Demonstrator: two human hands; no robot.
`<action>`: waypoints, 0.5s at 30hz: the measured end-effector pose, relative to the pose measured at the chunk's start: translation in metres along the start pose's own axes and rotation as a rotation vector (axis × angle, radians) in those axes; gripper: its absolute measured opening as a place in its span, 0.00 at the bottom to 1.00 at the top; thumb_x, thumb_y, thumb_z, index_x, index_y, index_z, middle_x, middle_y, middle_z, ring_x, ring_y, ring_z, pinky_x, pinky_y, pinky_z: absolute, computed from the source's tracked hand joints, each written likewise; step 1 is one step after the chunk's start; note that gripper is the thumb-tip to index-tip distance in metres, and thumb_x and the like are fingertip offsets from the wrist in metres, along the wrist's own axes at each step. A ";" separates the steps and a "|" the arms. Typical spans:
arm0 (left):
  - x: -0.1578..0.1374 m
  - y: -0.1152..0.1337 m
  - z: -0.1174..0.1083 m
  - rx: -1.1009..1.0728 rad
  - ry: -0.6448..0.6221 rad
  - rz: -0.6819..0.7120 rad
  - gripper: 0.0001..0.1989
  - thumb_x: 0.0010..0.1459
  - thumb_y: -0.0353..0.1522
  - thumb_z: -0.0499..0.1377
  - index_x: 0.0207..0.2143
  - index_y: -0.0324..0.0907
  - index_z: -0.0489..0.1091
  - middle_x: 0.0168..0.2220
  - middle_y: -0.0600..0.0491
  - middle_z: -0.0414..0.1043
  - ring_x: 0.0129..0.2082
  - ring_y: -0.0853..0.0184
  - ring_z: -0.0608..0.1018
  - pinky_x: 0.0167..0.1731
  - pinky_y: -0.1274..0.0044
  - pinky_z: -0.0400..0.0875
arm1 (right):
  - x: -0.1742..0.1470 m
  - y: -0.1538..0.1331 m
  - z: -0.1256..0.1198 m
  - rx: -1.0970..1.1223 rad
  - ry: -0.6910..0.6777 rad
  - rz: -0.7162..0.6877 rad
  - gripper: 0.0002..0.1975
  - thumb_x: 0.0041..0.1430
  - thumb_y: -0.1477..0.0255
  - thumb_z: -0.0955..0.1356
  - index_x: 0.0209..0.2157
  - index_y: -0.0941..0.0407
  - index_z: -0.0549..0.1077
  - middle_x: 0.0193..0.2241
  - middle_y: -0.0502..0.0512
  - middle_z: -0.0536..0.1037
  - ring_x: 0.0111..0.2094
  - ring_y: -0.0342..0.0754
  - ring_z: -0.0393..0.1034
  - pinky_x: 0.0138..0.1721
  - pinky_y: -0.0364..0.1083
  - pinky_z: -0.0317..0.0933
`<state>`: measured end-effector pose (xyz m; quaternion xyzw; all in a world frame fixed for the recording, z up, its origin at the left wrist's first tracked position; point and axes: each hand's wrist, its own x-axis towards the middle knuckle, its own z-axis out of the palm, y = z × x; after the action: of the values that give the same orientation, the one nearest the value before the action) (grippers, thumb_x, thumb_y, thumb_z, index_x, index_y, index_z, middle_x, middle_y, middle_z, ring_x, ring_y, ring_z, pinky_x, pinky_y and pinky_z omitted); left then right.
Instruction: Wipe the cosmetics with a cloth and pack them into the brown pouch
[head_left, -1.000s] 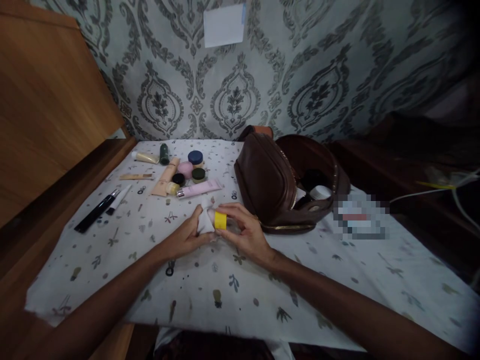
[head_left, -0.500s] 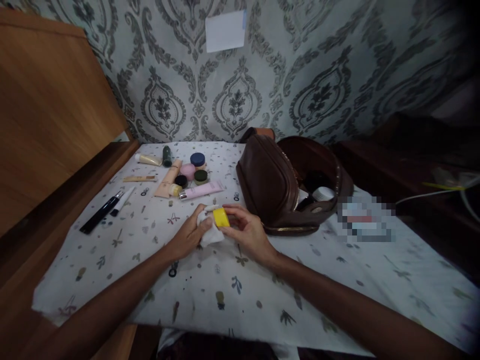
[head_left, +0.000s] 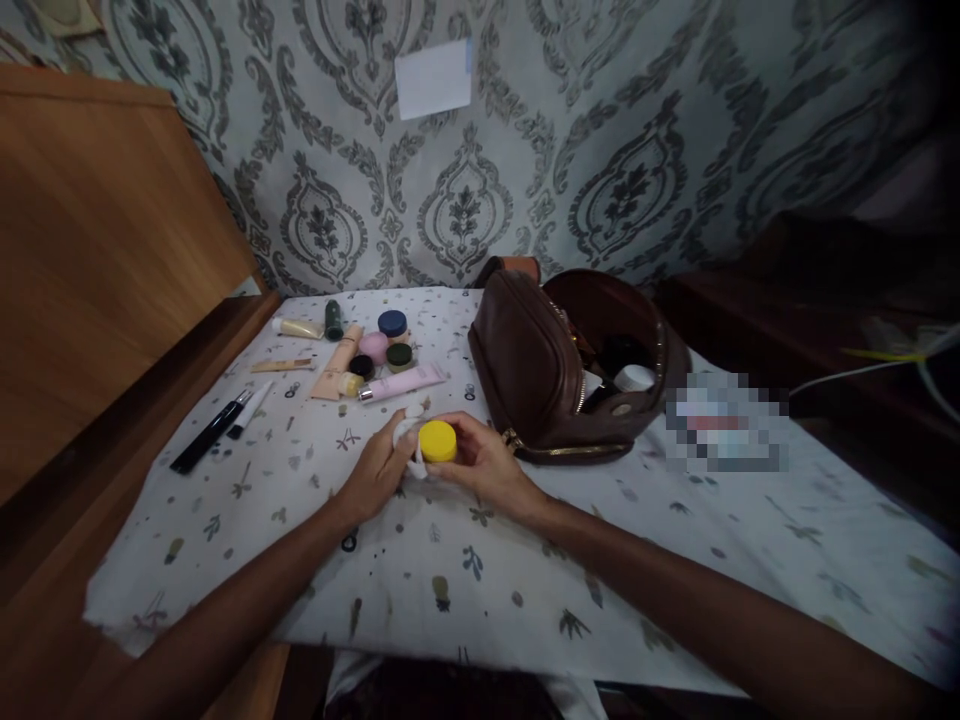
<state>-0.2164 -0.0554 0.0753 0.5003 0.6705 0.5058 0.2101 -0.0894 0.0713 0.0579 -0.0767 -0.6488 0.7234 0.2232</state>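
Observation:
Between my hands, above the cloth-covered table, is a small round jar with a yellow lid (head_left: pixel 438 441), its lid tilted toward me. My right hand (head_left: pixel 484 462) grips the jar from the right with thumb and fingers. My left hand (head_left: pixel 379 465) is closed on a crumpled white cloth or tissue (head_left: pixel 412 434), which touches the jar's left side. Beyond my hands lie a pink squeeze tube (head_left: pixel 403 382) and a group of little jars, among them a green-lidded jar (head_left: pixel 399 356) and a blue-lidded jar (head_left: pixel 392 323).
An open brown leather bag (head_left: pixel 517 365) with containers inside stands right of my hands. At the left lie a black pen-like item (head_left: pixel 210 432), a white tube (head_left: pixel 250 410) and a beige tube (head_left: pixel 337 362). A wooden panel (head_left: pixel 97 240) borders the table's left side.
The yellow lid has turned from sideways to face up toward me. The white cloth now shows less, bunched in my left hand. The view has shifted slightly.

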 end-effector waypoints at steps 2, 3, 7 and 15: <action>0.000 -0.001 0.000 0.027 -0.038 0.074 0.26 0.64 0.48 0.51 0.55 0.40 0.63 0.48 0.46 0.69 0.49 0.58 0.71 0.52 0.68 0.64 | 0.001 0.004 0.000 -0.013 -0.003 -0.005 0.28 0.43 0.65 0.79 0.46 0.55 0.71 0.42 0.53 0.76 0.45 0.49 0.72 0.50 0.48 0.67; 0.000 -0.001 0.000 0.048 -0.056 0.097 0.29 0.61 0.49 0.55 0.57 0.40 0.61 0.51 0.45 0.67 0.52 0.56 0.70 0.54 0.67 0.63 | 0.001 0.006 0.000 -0.031 0.006 -0.011 0.28 0.43 0.66 0.78 0.47 0.55 0.71 0.43 0.54 0.76 0.46 0.50 0.72 0.51 0.49 0.67; -0.001 -0.003 0.005 0.179 -0.088 0.062 0.38 0.49 0.49 0.67 0.56 0.40 0.60 0.50 0.44 0.65 0.50 0.53 0.70 0.50 0.64 0.65 | -0.002 0.012 -0.001 -0.142 0.065 -0.013 0.40 0.45 0.72 0.76 0.60 0.55 0.64 0.45 0.57 0.77 0.45 0.51 0.73 0.49 0.50 0.68; 0.000 0.008 0.006 0.202 -0.055 0.094 0.18 0.56 0.47 0.61 0.39 0.43 0.65 0.37 0.53 0.68 0.36 0.63 0.71 0.38 0.73 0.66 | -0.009 0.012 -0.002 -0.299 0.010 -0.013 0.48 0.46 0.75 0.74 0.67 0.53 0.54 0.41 0.54 0.77 0.38 0.48 0.73 0.41 0.48 0.69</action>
<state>-0.2076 -0.0529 0.0797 0.5636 0.6879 0.4309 0.1530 -0.0828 0.0685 0.0446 -0.1086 -0.7488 0.6166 0.2175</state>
